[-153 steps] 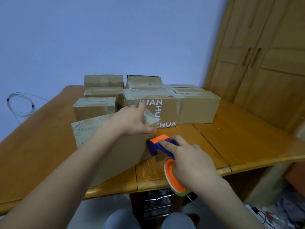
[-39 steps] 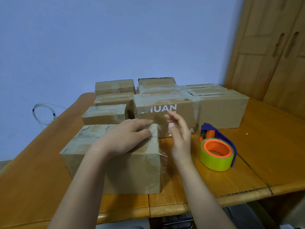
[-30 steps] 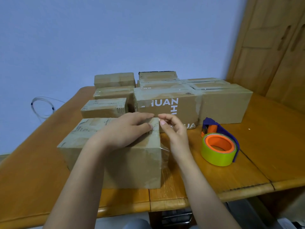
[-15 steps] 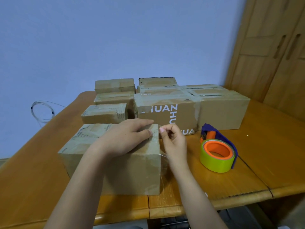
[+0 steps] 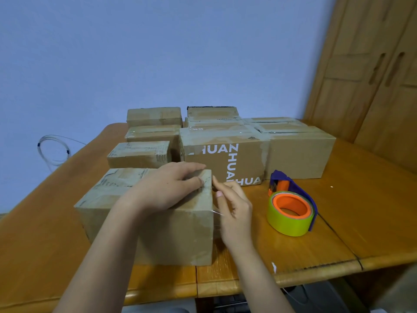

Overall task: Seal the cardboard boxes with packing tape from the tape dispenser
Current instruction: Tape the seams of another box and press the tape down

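Note:
A cardboard box (image 5: pixel 171 236) sits near the table's front edge, clear tape along its top. My left hand (image 5: pixel 167 188) lies flat on the box's top right corner, pressing the tape down. My right hand (image 5: pixel 232 204) is beside the box's right end, fingers curled at the loose clear tape flap (image 5: pixel 217 213) hanging off that end. The tape dispenser (image 5: pixel 291 211), purple with an orange core and a yellow-green roll, lies on the table to the right, apart from both hands.
Several taped cardboard boxes (image 5: pixel 225 154) are grouped at the back of the wooden table (image 5: pixel 349 222). A wooden wardrobe (image 5: pixel 372 75) stands at right. A coiled white cable (image 5: pixel 53 150) hangs at the left wall.
The dispenser was set down on the table to the right. My right hand came back to the box's right end and moved down the tape flap; my left hand stayed on top.

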`<state>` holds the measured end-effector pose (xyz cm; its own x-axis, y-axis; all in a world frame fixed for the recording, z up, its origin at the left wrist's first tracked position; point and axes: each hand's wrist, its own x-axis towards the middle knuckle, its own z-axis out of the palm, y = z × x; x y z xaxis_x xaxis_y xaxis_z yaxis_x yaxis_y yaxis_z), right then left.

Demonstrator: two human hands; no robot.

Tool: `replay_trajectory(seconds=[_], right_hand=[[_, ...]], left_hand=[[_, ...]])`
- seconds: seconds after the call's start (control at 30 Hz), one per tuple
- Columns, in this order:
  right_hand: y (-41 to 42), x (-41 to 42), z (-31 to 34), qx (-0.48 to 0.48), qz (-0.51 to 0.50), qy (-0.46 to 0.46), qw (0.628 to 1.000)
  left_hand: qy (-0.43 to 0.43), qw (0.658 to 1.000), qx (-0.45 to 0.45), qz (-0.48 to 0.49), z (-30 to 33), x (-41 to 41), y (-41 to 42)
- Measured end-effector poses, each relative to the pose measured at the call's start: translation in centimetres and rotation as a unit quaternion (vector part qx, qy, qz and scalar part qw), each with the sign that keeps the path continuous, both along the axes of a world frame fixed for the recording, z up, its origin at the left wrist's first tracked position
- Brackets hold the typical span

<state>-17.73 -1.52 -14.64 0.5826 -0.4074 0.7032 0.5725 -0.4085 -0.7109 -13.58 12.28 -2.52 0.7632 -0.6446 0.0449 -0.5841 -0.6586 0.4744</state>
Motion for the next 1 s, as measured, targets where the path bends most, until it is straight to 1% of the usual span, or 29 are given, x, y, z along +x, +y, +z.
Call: replay_trajectory(seconds=[0.07, 0.2, 0.4, 0.6, 0.67, 0.77, 0.83, 0.9, 1.0], right_hand=[[0.1, -0.1, -0.1, 0.003, -0.004, 0.0, 1.0], [-0.1, -0.3, -0.4, -0.057, -0.01, -0.015, 0.998], [-0.8, -0.5, -0.2, -0.044, 0.003, -0.008, 0.999], [-1.0, -0.7, -0.7, -0.075, -0.044, -0.038, 0.996], [-1.0, -0.9, -0.6, -0.043, -0.029, -0.034, 0.998], [-0.8, -1.2, 0.0, 0.06, 0.011, -0.007, 0.998], [-0.9, -1.8, 0.5, 0.101, 0.03, 0.001, 0.994], [-0.8, -3.1, 0.7, 0.096, 0.04, -0.009, 0.995], [-0.2, -5.0, 0.7, 0.049, 0.063, -0.013, 0.997]], left_hand=[[0.0, 1.0, 0.003, 0.0, 0.0, 0.0, 0.0], [0.002, 1.0, 0.001, 0.006, 0.1, -0.1, 0.0], [0.002, 1.0, 0.006, 0.007, 0.3, -0.3, 0.0], [0.004, 1.0, 0.005, 0.009, 0.3, -0.3, 0.0], [0.009, 1.0, 0.0, 0.012, 0.3, -0.4, 0.0], [0.015, 1.0, -0.009, 0.014, 0.3, -0.5, 0.0], [0.02, 1.0, -0.016, 0.016, 0.3, -0.5, 0.0], [0.022, 0.999, -0.02, 0.016, 0.1, -0.4, 0.1], [0.027, 0.999, -0.021, 0.018, 0.0, -0.1, 0.1]])
